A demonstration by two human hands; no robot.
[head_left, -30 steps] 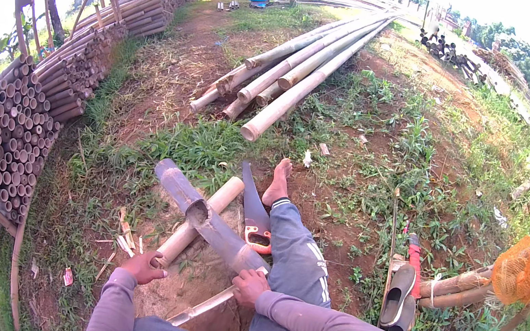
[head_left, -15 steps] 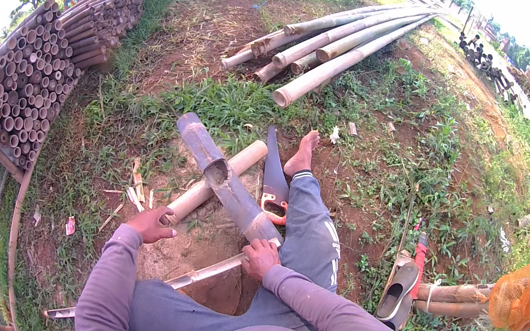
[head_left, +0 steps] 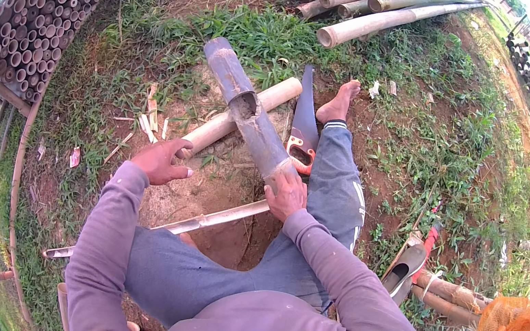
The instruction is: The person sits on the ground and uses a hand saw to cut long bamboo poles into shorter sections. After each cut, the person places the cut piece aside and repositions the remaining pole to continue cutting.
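A dark bamboo piece [head_left: 262, 139] with a notch cut into its top lies slantwise across a paler bamboo piece [head_left: 281, 96]. My right hand [head_left: 286, 195] is closed around the near end of the dark bamboo piece, beside my right leg. Close to the near end of the paler piece, my left hand [head_left: 161, 161] is empty, its thumb and fingers apart. A handsaw [head_left: 306, 115] with an orange handle rests on the ground between the bamboo and my right leg. Below my hands, a narrow split bamboo strip [head_left: 215, 220] crosses between my legs.
Several long bamboo poles [head_left: 358, 35] lie ahead. Bamboo stacks [head_left: 27, 24] stand at the far left behind a pole frame. On the right are a shoe [head_left: 405, 265], tied poles [head_left: 449, 292] and an orange mesh bag [head_left: 504, 328]. Wood splinters [head_left: 152, 109] litter the ground left of the bamboo.
The view has tipped downward, so everything sits higher in it. My left hand has spread its fingers more. My right hand now reaches further over the dark bamboo's end.
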